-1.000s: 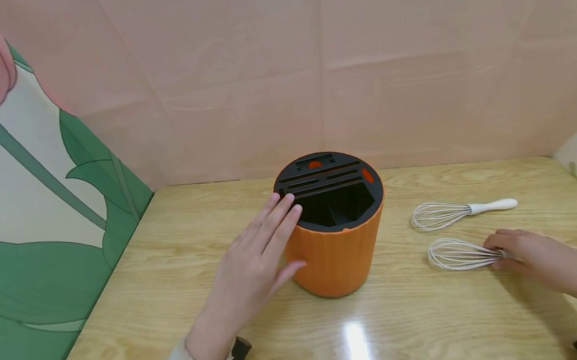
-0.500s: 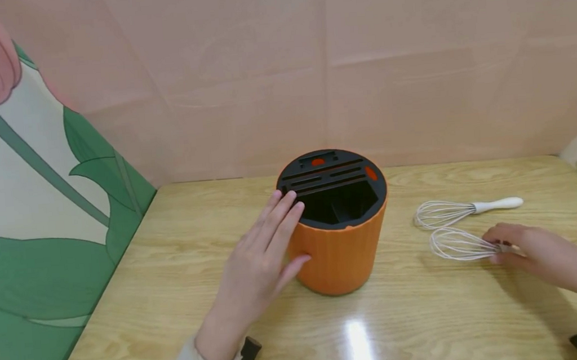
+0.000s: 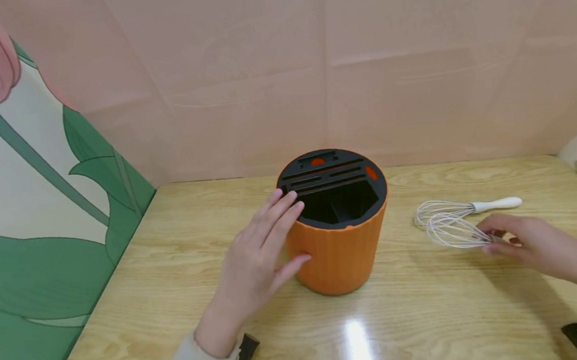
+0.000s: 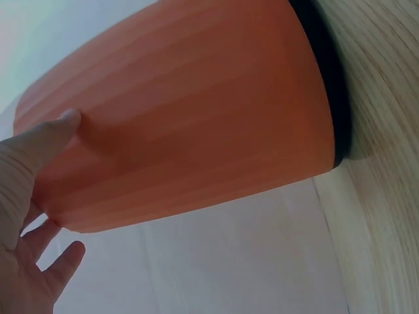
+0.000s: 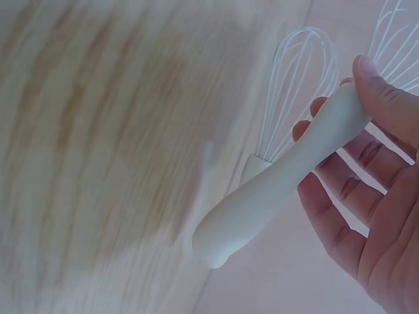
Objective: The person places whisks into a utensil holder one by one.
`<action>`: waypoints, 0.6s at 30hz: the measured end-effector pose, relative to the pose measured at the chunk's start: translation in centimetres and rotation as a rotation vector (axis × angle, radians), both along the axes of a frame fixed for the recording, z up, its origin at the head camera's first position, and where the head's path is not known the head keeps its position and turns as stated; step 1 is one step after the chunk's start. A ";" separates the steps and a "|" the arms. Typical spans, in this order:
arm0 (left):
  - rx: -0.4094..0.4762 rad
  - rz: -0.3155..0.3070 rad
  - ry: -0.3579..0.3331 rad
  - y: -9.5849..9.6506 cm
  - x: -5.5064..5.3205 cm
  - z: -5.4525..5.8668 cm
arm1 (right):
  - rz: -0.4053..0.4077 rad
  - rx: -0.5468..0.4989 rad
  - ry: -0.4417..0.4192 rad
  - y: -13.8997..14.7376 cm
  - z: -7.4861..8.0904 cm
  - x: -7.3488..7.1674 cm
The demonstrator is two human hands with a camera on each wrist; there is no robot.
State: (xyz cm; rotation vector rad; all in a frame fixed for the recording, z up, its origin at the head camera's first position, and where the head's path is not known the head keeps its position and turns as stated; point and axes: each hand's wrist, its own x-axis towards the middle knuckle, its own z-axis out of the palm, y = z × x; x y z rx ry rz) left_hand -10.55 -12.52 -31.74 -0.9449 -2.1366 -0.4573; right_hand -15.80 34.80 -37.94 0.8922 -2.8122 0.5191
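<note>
Pinches a white whisk (image 5: 281, 180) with the right hand (image 3: 532, 242) at frame right, overlapping a second whisk (image 3: 480, 207); touches the orange holder (image 3: 337, 258) at centre with straight, spread fingers of the left hand (image 3: 254, 256)

An orange knife block (image 3: 337, 255), ribbed and tapering toward a black base, stands upright on the tabletop (image 3: 407, 329), its black top cut with slots and a wide compartment. The left hand (image 3: 254, 264) rests against its side. The right hand (image 3: 537, 242) pinches a white-handled wire whisk (image 5: 281, 176) near the wires, raised before a matching whisk (image 3: 496, 204) lying flat.
</note>
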 end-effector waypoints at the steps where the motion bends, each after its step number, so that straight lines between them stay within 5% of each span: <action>1: 0.004 -0.006 -0.009 0.0 0.0 0.0 | 0.007 -0.013 0.005 0.0 0.0 -0.1; 18: 0.048 -0.057 -0.053 0.1 -0.2 -0.2 | 0.048 -0.182 0.027 -1.7 1.7 -0.4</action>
